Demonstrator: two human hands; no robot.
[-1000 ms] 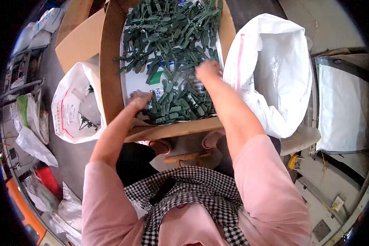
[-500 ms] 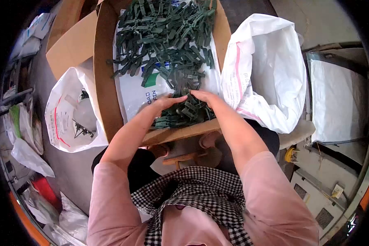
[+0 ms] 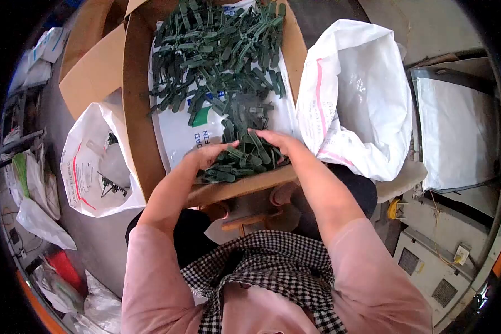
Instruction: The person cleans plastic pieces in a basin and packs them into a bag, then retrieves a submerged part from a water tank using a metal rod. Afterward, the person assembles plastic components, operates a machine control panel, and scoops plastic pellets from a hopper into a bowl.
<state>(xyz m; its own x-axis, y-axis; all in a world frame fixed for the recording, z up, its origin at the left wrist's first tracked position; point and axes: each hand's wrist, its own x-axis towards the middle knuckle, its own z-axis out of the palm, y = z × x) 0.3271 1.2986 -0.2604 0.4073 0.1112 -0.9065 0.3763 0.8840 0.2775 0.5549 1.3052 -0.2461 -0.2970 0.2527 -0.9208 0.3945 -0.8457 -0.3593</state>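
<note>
Many dark green plastic parts (image 3: 217, 50) lie heaped on a white printed bag (image 3: 175, 136) inside a cardboard box (image 3: 136, 106). A smaller pile of the same green parts (image 3: 242, 153) is at the box's near edge. My left hand (image 3: 212, 154) is at the left side of this pile, thumb stretched toward its middle. On the pile's right side is my right hand (image 3: 278, 141), thumb also pointing inward. Both hands cup the green parts between them, with some fingers hidden under or behind the pieces.
An open white sack (image 3: 367, 100) stands right of the box. Another white sack (image 3: 97, 161) on the left holds a few dark pieces. A wooden stool (image 3: 250, 217) is below the box. Plastic bags (image 3: 42, 214) lie at the far left.
Both hands were apart over the box, then came together around the near pile. Since then they have parted slightly, with green parts gathered between them. The view has shifted a little.
</note>
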